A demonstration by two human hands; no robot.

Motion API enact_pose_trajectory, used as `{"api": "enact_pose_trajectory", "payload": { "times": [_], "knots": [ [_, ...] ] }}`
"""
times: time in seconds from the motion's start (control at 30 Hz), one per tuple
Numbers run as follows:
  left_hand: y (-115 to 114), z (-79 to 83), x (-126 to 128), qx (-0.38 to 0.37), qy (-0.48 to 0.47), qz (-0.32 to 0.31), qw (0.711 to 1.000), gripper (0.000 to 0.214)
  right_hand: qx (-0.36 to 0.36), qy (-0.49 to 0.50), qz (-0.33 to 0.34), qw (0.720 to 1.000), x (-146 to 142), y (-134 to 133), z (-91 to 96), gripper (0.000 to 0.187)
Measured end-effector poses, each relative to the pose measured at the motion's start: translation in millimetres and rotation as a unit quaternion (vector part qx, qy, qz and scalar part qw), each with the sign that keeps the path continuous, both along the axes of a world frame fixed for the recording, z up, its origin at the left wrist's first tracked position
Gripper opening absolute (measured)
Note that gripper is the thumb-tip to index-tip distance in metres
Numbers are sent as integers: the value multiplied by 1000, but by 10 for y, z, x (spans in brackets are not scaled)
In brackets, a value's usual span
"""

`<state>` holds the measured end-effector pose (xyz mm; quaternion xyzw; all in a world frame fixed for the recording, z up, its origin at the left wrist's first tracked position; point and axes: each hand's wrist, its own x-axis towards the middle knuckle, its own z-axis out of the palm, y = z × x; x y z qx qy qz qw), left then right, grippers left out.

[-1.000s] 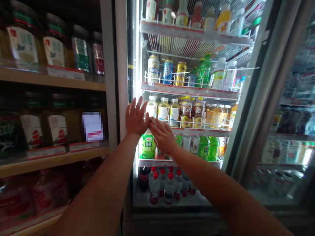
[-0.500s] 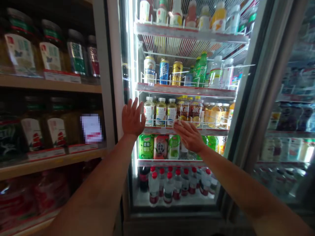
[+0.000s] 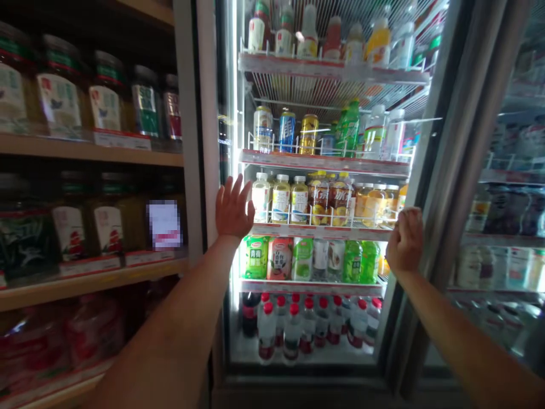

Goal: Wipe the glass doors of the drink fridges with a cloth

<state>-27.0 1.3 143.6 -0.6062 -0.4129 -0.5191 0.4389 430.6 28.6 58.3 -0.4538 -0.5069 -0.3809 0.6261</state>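
Fridge [image 3: 298, 377] stood far, drinks [image 3: 320, 200] inside; left hand [image 3: 233, 210] spread wide near its left edge; right hand [image 3: 406, 241] curled near right edge, whether around anything could not be told.

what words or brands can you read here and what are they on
"青梅" on the green pack
"冰茶" on the brown yellow-capped bottle
"茶" on the middle pale white-capped bottle
Too small or blurred to read surely: the red pack, blue can, shelf strip and remaining labels; the sign is pixelated
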Motion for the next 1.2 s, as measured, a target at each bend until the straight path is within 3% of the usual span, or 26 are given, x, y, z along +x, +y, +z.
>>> {"api": "enact_pose_trajectory", "payload": {
  "times": [0.13,0.3,0.43,0.57,0.7,0.9,1.03,1.2],
  "knots": [
    [7,-7,-2,13,3,5,1000,53,13,38,25,999,-166,36,301,51],
    [15,-18,-5,17,7,3,1000,52,49,29,47,997,-509,108,847,51],
    [19,-25,-12,23,11,1,1000,51,60,-8,65,996,-925,126,1284,51],
    [15,-29,-12,19,8,-12,1000,52,57,-56,86,993,-1482,32,1567,53],
    [20,-32,-10,19,7,-22,1000,51,38,-142,119,982,-2156,-111,1630,55],
    [39,-42,-22,36,15,-1,999,50,-14,-278,148,949,-3004,-266,1520,62],
    [43,-40,-34,47,22,10,999,50,-48,-329,152,931,-3078,-278,1562,59],
    [17,-28,-31,28,14,2,1000,51,-60,-394,166,902,-2752,-228,1746,59]
  ]
}}
